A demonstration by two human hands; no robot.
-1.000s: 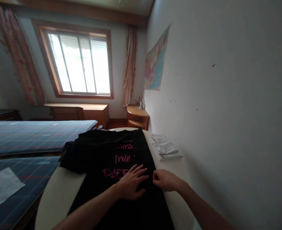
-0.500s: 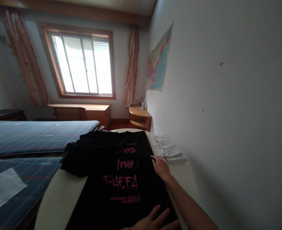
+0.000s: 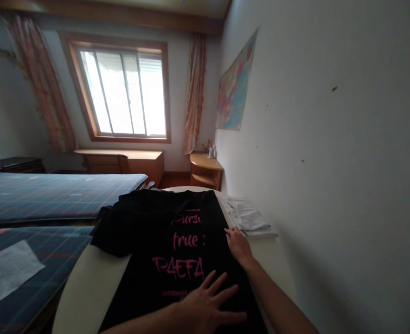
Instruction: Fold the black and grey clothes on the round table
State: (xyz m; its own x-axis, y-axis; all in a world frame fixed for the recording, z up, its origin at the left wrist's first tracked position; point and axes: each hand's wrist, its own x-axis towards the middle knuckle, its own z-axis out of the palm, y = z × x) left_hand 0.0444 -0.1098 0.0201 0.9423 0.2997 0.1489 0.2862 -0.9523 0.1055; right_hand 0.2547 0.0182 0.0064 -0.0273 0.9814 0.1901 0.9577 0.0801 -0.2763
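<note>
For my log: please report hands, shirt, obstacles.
Left hand spread over black shirt; right hand at its right edge. Shirt on table. White cloth nearby, not covering shirt.

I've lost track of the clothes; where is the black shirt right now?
In the head view, the black shirt lies on the pale table, lower centre, with the left hand spread over it and the right hand at its right edge.

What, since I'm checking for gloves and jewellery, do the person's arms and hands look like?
The left hand and right hand are both bare: no glove, ring, watch or bracelet shows. The left forearm and right forearm have no sleeve in view. The light is too dim to tell small markings.
</note>
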